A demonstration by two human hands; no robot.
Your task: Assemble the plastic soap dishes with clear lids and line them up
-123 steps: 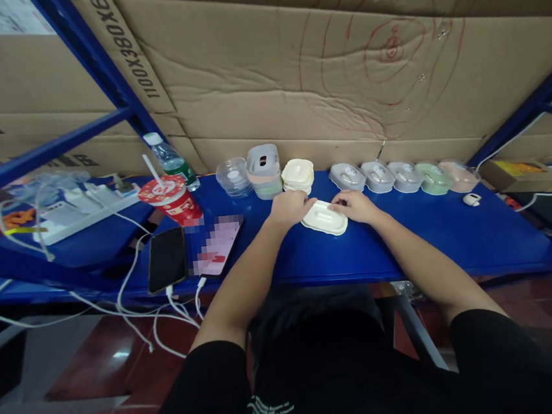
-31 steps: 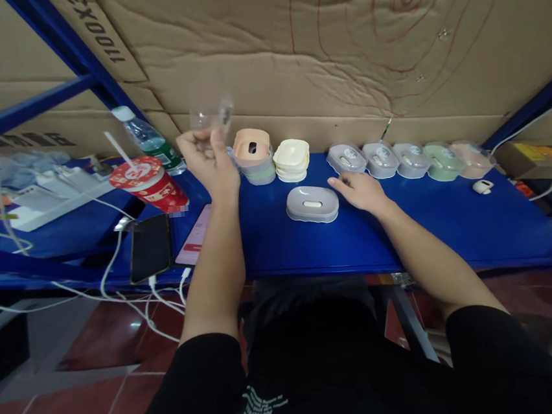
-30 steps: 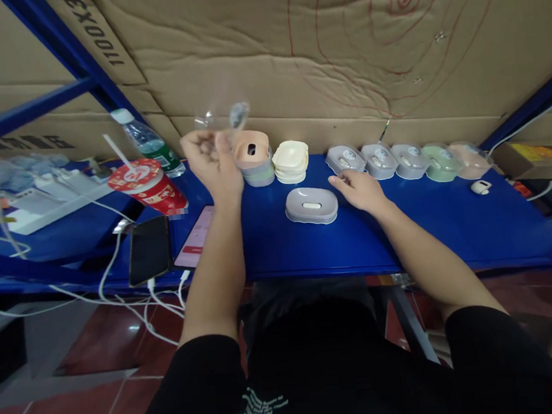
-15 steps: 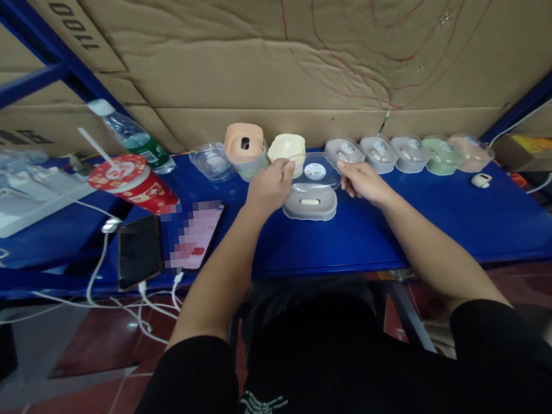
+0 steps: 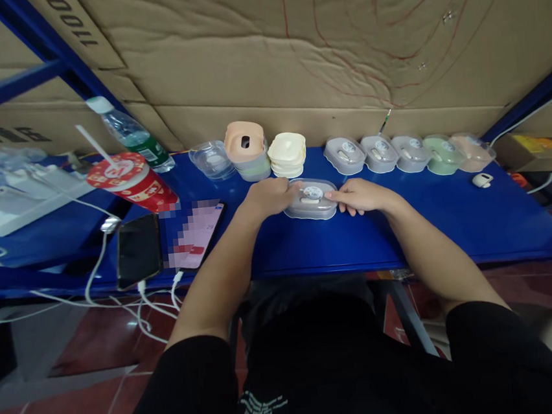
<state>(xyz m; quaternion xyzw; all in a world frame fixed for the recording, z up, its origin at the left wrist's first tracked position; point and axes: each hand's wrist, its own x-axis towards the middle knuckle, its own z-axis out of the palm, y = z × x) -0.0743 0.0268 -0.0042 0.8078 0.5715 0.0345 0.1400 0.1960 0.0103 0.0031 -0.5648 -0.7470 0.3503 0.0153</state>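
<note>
"What can you read?"
"I see 1100 on the cardboard strip [image 5: 75, 23], running sideways and cut short at the edge of my view."
"And the phone [image 5: 202, 232]?"
"Looks like a small 29 to me; pixel blocks hide much else."
"The round sticker [image 5: 312, 192] on the clear lid [image 5: 323, 187]?"
"I can't read it, nor the bottle label [image 5: 150, 154] or my shirt print [image 5: 259, 407]."

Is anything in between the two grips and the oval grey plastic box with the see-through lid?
Nothing visible stands between: the left grip and right grip touch opposite ends of the lidded grey box. The stack of cream plastic dishes is behind it, out of the way.
</note>
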